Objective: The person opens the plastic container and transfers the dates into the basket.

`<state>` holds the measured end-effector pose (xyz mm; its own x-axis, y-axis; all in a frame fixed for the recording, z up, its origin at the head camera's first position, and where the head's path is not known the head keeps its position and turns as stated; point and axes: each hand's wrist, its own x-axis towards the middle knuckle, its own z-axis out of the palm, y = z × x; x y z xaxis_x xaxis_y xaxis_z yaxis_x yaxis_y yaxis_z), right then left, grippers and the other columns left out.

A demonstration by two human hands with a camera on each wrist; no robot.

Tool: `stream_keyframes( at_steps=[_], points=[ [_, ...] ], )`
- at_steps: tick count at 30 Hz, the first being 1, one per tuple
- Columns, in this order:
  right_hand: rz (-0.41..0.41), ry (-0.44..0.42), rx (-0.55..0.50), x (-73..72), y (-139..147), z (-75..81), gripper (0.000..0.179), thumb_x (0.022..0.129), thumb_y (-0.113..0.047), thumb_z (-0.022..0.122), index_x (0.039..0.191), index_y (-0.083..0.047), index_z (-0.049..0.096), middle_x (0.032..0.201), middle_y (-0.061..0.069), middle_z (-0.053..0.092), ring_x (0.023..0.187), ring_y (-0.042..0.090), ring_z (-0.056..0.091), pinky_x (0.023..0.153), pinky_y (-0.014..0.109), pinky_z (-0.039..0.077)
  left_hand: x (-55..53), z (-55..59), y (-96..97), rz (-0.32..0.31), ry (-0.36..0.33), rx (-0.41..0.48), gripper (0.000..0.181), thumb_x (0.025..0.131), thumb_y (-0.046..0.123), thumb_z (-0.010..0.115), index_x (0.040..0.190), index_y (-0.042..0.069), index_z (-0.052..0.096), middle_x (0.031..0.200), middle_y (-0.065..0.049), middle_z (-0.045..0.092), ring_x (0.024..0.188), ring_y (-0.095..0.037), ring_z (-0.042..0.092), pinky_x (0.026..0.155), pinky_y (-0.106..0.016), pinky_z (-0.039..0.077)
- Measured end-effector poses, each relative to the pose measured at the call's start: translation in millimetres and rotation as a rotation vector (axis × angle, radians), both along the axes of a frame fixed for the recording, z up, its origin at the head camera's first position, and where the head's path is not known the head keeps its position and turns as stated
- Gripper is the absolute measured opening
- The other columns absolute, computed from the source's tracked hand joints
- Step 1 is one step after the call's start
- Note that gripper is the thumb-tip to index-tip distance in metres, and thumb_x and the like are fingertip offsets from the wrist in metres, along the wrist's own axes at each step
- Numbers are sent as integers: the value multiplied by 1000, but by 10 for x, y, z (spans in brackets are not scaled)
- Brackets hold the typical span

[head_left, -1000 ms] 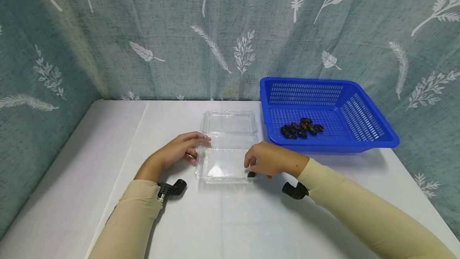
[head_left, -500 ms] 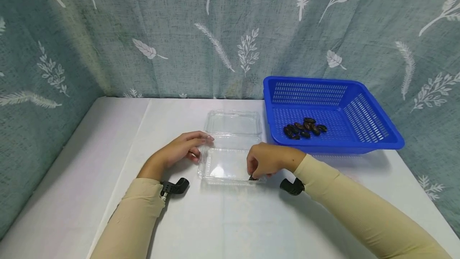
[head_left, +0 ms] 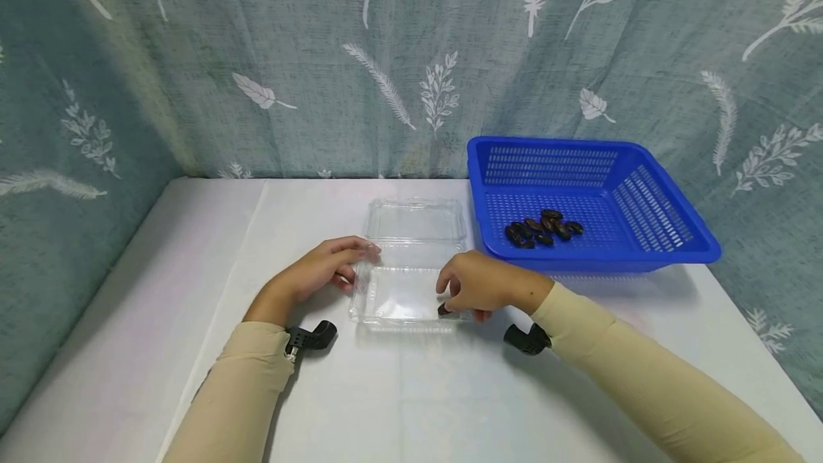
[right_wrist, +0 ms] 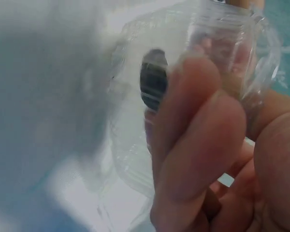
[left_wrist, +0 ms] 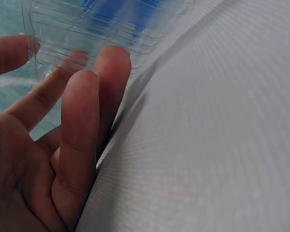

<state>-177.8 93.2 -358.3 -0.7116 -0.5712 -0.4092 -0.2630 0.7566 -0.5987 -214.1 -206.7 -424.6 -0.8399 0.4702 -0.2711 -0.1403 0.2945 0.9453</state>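
Observation:
A clear plastic clamshell box [head_left: 401, 295] lies on the table with its lid [head_left: 416, 220] folded back away from me. My left hand [head_left: 321, 263] holds the box's left side near the hinge, and some fingertips show through the plastic in the left wrist view. Over the box's right front corner, my right hand [head_left: 482, 282] pinches a dark brown date [head_left: 443, 309]. That date [right_wrist: 153, 79] sits at the fingertips in the right wrist view, where plastic blurs part of the scene. No other dates show inside the box.
At the back right stands a blue perforated basket [head_left: 591, 257] with several dark dates [head_left: 546, 226] grouped toward its left side. A patterned green curtain [head_left: 308, 91] hangs behind the white table [head_left: 418, 406]. Black wrist mounts sit on both sleeves.
The right hand dipped slightly at the box's front right corner, then came back up a little. The date shows more plainly below its fingers now. The left hand stays on the box.

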Motion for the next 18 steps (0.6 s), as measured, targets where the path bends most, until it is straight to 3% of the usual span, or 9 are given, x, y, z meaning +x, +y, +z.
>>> stream_keyframes(
  at_steps=[6, 11, 15, 18],
  points=[
    [-10, 55, -60, 64, 4, 61, 10, 90, -9, 72, 100, -8, 75, 82, -1, 66, 42, 10, 57, 43, 28, 52, 12, 2, -41, -4, -4, -16, 40, 106, 26, 47, 139, 6, 54, 143, -12, 51, 73, -8, 55, 69, -27, 56],
    [-13, 138, -139, 160, 83, 184, 7, 92, -11, 71, 98, -10, 74, 90, 0, 65, 43, 10, 59, 44, 27, 52, 30, 6, -49, 6, 5, -17, 38, 105, 24, 46, 139, 8, 55, 142, -8, 52, 75, -9, 57, 71, -27, 56],
    [-12, 327, -247, 191, 277, 319, 10, 90, -11, 74, 100, -14, 77, 92, -1, 65, 54, 6, 59, 50, 24, 51, 19, -4, -21, 0, 2, -6, 40, 105, 25, 48, 140, 7, 53, 144, -9, 53, 76, -9, 59, 72, -28, 57],
    [-67, 505, -296, 129, 496, 381, 14, 88, -11, 77, 100, -16, 78, 91, -3, 68, 66, 7, 60, 56, 24, 50, 13, -12, -12, 8, 2, -7, 42, 105, 26, 49, 141, 4, 51, 145, -12, 52, 76, -8, 60, 71, -28, 57]
  ],
)
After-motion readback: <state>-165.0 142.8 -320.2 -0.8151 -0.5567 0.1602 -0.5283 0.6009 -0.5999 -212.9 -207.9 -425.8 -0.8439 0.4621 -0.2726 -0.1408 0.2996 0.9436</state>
